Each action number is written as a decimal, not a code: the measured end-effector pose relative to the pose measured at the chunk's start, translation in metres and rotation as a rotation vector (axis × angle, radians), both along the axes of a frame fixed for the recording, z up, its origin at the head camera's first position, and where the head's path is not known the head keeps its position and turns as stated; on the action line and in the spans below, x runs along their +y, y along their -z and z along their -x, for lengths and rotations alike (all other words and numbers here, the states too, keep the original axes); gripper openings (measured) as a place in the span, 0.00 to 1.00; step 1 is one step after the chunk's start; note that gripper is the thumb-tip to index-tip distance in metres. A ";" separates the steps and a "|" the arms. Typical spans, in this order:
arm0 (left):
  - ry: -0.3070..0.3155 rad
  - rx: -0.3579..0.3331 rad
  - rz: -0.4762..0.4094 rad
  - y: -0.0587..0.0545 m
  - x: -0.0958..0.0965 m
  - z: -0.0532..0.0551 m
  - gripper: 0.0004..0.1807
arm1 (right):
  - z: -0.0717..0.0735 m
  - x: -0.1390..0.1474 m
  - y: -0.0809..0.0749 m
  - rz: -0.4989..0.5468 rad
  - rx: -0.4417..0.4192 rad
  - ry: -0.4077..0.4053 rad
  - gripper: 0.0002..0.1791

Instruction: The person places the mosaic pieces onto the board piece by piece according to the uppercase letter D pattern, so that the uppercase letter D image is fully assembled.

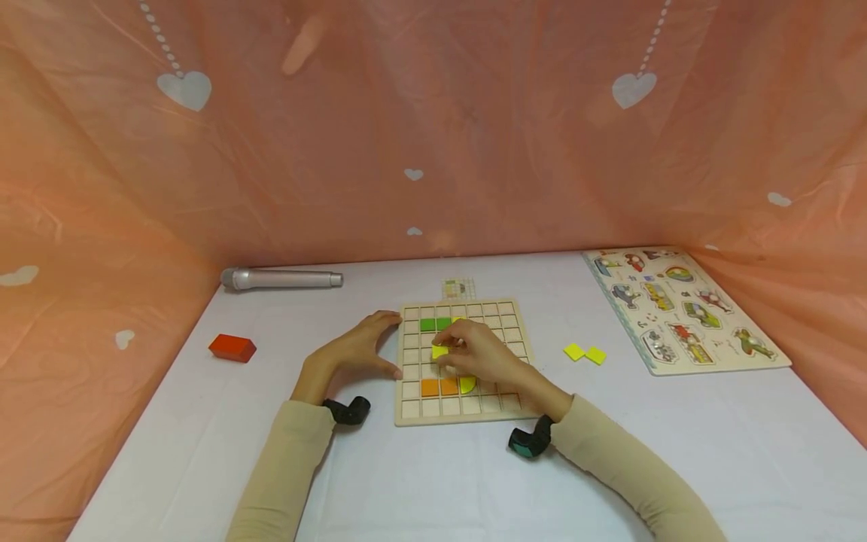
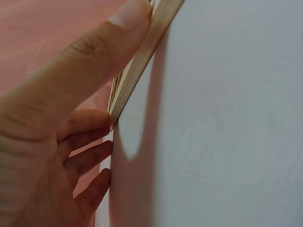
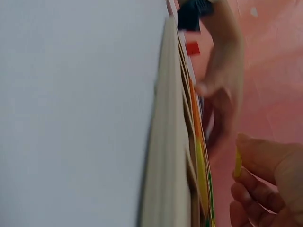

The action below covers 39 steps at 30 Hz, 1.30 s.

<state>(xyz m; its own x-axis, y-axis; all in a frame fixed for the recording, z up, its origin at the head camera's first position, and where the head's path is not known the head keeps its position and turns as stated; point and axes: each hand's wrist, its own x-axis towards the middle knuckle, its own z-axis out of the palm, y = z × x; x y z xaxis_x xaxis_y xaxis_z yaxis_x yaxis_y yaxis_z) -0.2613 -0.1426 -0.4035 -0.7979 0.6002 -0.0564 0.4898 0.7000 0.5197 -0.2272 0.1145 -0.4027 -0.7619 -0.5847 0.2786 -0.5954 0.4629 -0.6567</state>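
Note:
A wooden grid board (image 1: 409, 406) lies on the white table, with green tiles (image 1: 435, 324), orange tiles (image 1: 439, 388) and a rounded yellow tile (image 1: 467, 385) in its cells. Over the board's middle, my right hand (image 1: 477, 351) pinches a small yellow square tile (image 3: 238, 161) between thumb and fingertips. In the right wrist view that tile is held on edge, apart from the board. My left hand (image 1: 359, 348) spans the board's left edge, thumb and fingers spread and touching its side. The right hand hides part of the grid.
Two yellow square tiles (image 1: 585, 354) lie right of the board. Behind it is a small pattern card (image 1: 458, 289). A picture puzzle board (image 1: 684, 309) occupies the right side. At left are a silver microphone (image 1: 284, 279) and a red block (image 1: 232, 348).

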 end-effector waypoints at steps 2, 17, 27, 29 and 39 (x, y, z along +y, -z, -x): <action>-0.006 -0.009 0.003 0.000 0.000 0.000 0.57 | -0.002 -0.007 0.001 -0.019 -0.001 -0.003 0.15; -0.035 -0.033 0.028 0.001 0.002 0.001 0.56 | -0.005 -0.022 0.009 -0.061 0.006 -0.016 0.09; -0.022 -0.023 0.027 0.002 0.000 0.002 0.56 | -0.002 -0.016 0.007 -0.099 0.034 -0.080 0.04; -0.023 -0.025 0.030 0.002 0.000 0.002 0.56 | -0.002 -0.014 0.006 -0.109 0.006 -0.094 0.06; -0.037 -0.027 0.037 0.001 0.002 0.001 0.56 | 0.006 0.025 0.001 -0.015 0.046 -0.095 0.17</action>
<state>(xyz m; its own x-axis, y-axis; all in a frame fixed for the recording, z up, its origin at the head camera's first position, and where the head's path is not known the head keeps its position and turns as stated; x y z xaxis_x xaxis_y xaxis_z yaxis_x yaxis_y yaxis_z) -0.2627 -0.1410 -0.4047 -0.8171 0.5678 -0.0999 0.4498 0.7363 0.5056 -0.2332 0.1397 -0.4038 -0.6897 -0.6577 0.3029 -0.6663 0.4127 -0.6210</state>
